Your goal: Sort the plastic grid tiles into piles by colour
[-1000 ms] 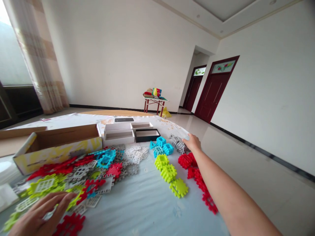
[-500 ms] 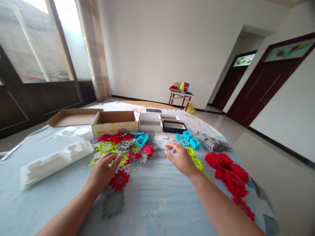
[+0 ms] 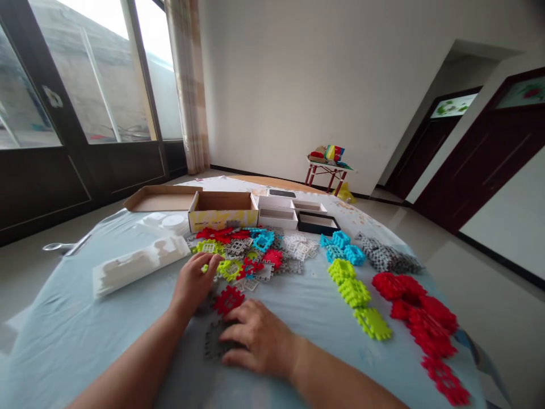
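Rd table [image 3: 306, 289], lt-blue cloth, fills lower view. Clock ctr = R hand [image 3: 258, 338]: mixed heap of toothed plates [image 3: 251, 267] at 12, jumbled colors; open cardboard box [image 3: 223, 220] beyond, approx 11:30; red stack [image 3: 430, 328] at 3, lime row [image 3: 355, 292] at 2:30. R hand: palm down, fingers spread, over gray sq. frame [image 3: 209, 343] at 9, tips nr red gear-edged plate [image 3: 229, 301] at 11; contact unclear. L hand [image 3: 195, 281] at 10, fingers curled at heap's near-left edge, can't tell if gripping. Step in hand looks like reaching for a loose pc; next move prob. calls for a fingertip pinch on a thin rim. Frame: flat, notched, part-hidden, bit blurred. Red plate: flat, w/ cutouts.
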The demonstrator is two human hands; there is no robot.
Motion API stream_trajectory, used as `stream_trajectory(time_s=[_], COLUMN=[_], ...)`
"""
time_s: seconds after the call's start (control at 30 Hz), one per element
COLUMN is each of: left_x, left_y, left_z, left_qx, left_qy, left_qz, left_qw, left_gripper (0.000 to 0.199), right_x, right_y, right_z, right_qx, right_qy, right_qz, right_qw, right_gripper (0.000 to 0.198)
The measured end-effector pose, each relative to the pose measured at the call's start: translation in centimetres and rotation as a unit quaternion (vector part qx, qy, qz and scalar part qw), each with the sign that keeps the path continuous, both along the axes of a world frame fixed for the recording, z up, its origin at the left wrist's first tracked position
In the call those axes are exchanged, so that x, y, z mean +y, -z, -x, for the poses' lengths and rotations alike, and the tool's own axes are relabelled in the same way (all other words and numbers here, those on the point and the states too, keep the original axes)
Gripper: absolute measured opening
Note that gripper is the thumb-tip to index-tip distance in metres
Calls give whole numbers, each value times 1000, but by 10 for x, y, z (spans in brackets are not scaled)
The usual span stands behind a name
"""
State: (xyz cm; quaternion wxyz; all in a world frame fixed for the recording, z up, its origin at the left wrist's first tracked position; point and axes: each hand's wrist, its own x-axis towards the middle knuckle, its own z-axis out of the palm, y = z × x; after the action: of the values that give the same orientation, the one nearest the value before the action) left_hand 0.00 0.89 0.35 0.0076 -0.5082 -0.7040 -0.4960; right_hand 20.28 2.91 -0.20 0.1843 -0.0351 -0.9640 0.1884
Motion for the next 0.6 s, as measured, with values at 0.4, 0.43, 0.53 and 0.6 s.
stream_trajectory(time_s=[0.4,0.43,0.53,0.6], left_x=[-1,0,1,1], left_y=[0,0,1,1], left_z=[0,-1,-1,0], left_qx=[25,29,39,41], left_qy=[8,8,3,5], left_qz=[31,32,33,37], left_qw=[999,999,999,998], left_gripper=[33,33,34,35], right_x=[63,69,77,76], right_y=[-13,-9,-3,-5], right_z=[-44,-48,-55,-58], right_qx=[39,46,68,57], right_qy=[251,269,303,301], right_qz=[207,199,158,144], right_qw=[945,941,937,941], right_gripper=[36,34,33,41])
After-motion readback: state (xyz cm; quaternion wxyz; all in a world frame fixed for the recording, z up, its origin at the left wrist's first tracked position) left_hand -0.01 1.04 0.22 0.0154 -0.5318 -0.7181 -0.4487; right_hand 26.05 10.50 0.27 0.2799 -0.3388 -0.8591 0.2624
